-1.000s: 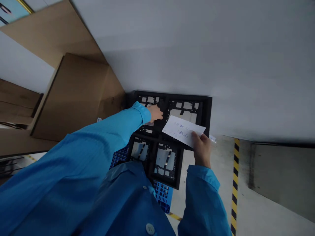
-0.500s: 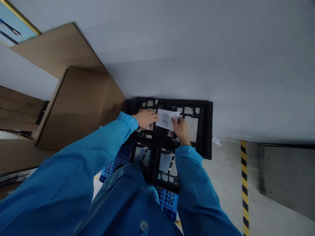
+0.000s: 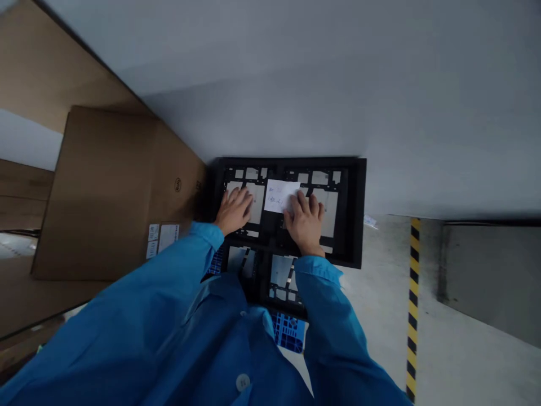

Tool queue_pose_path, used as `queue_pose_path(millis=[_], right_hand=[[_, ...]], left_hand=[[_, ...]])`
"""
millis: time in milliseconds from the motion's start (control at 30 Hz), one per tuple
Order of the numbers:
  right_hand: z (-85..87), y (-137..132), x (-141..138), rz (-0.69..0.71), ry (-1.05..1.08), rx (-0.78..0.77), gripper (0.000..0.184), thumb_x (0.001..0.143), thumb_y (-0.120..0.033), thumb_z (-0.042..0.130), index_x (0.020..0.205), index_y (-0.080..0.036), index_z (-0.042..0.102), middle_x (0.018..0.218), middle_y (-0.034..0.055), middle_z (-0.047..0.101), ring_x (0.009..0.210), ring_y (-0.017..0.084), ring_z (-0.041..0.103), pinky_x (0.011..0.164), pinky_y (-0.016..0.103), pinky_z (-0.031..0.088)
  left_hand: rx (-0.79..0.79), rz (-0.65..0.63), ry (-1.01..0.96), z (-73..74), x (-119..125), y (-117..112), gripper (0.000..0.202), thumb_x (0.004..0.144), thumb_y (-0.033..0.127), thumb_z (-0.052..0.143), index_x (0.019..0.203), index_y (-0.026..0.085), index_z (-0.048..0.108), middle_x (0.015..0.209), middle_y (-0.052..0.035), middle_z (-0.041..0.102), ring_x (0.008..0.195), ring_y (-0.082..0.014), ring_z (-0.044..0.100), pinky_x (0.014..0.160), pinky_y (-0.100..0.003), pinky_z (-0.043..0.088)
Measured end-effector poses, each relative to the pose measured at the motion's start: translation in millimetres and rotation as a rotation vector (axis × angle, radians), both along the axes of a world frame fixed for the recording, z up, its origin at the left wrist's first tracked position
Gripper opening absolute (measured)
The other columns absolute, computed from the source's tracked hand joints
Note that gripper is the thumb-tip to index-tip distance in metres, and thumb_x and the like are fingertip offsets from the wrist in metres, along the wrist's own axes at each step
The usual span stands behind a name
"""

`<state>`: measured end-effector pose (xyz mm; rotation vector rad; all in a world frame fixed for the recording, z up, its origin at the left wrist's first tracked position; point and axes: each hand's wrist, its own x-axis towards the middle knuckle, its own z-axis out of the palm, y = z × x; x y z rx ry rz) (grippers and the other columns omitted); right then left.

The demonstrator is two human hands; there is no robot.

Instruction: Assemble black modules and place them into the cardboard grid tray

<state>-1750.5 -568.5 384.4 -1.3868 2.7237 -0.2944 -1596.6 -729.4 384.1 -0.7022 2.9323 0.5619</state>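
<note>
While the left hand (image 3: 234,211) and right hand (image 3: 305,221) lie open on a black cutout tray (image 3: 357,211), a handwritten white note (image 3: 281,195) sits at its upper middle.

Left to right: a cardboard box (image 3: 110,194) with white labels (image 3: 163,237); the left hand, flat, grasping nothing, just beside the note; the right hand, unclenched, fingertips (image 3: 301,197) resting on the note's lower right corner; a blue plastic crate (image 3: 288,332) below the tray; yellow-and-black tape (image 3: 413,304) at far right.

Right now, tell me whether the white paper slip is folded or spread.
Spread: the white paper slip lies flat on the black tray.
</note>
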Motion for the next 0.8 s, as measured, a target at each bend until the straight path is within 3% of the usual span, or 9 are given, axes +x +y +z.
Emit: queue_pose_path(millis=[100, 200, 300, 467, 700, 800], right_hand=[[-2.2, -1.2, -4.9, -0.011, 0.002, 0.014, 0.050, 0.093, -0.040, 0.035, 0.136, -0.015, 0.047, 0.146, 0.0110, 0.040, 0.136, 0.036, 0.025, 0.109, 0.057, 0.019], [-4.0, -1.4, -6.4, 0.000, 0.027, 0.033, 0.051, 0.094, -0.041, 0.035, 0.136, -0.016, 0.046, 0.146, 0.0111, 0.040, 0.136, 0.035, 0.025, 0.109, 0.056, 0.019], [-5.3, -2.6, -6.0, 0.006, 0.067, 0.042, 0.052, 0.094, -0.044, 0.036, 0.136, -0.016, 0.047, 0.145, 0.0112, 0.041, 0.134, 0.036, 0.028, 0.108, 0.056, 0.021], [-6.7, -3.8, -4.3, 0.004, 0.111, 0.068, 0.053, 0.094, -0.045, 0.037, 0.135, -0.013, 0.048, 0.143, 0.0128, 0.044, 0.132, 0.037, 0.030, 0.106, 0.056, 0.024], [-14.8, -7.9, -2.0, -0.001, 0.096, 0.061, 0.053, 0.093, -0.042, 0.036, 0.137, -0.013, 0.044, 0.141, 0.0158, 0.044, 0.132, 0.036, 0.030, 0.105, 0.057, 0.023], [-8.2, 0.5, -2.1, -0.037, 0.125, -0.030, 0.062, 0.091, -0.046, 0.037, 0.140, -0.008, 0.037, 0.141, 0.0201, 0.041, 0.131, 0.035, 0.032, 0.105, 0.057, 0.024]], left_hand=[[0.006, 0.339, -0.031, -20.6, 27.7, 13.9, 0.053, 0.087, 0.039, 0.048, 0.137, 0.019, 0.044, 0.152, -0.0108, 0.027, 0.140, -0.0367, 0.020, 0.112, -0.063, 0.014], [0.097, 0.504, 0.002, -41.1, 49.9, 19.0, 0.058, 0.089, 0.043, 0.044, 0.139, 0.014, 0.040, 0.154, -0.0136, 0.021, 0.139, -0.0340, 0.025, 0.113, -0.051, 0.028], [0.162, 0.506, 0.126, -55.2, 59.2, 19.4, 0.056, 0.091, 0.043, 0.039, 0.138, 0.011, 0.040, 0.154, -0.0149, 0.020, 0.138, -0.0280, 0.030, 0.111, -0.039, 0.035], [0.153, 0.520, 0.211, -63.8, 59.0, 19.3, 0.054, 0.090, 0.042, 0.043, 0.135, 0.012, 0.044, 0.151, -0.0143, 0.028, 0.137, -0.0287, 0.033, 0.109, -0.041, 0.037], [0.184, 0.521, 0.182, -62.6, 60.5, 20.1, 0.054, 0.088, 0.037, 0.046, 0.135, 0.010, 0.045, 0.153, -0.0145, 0.025, 0.133, -0.0310, 0.038, 0.106, -0.042, 0.040], [0.232, 0.529, 0.178, -61.9, 63.6, 21.2, 0.054, 0.088, 0.038, 0.047, 0.135, 0.011, 0.046, 0.154, -0.0135, 0.021, 0.132, -0.0322, 0.039, 0.105, -0.042, 0.041]])
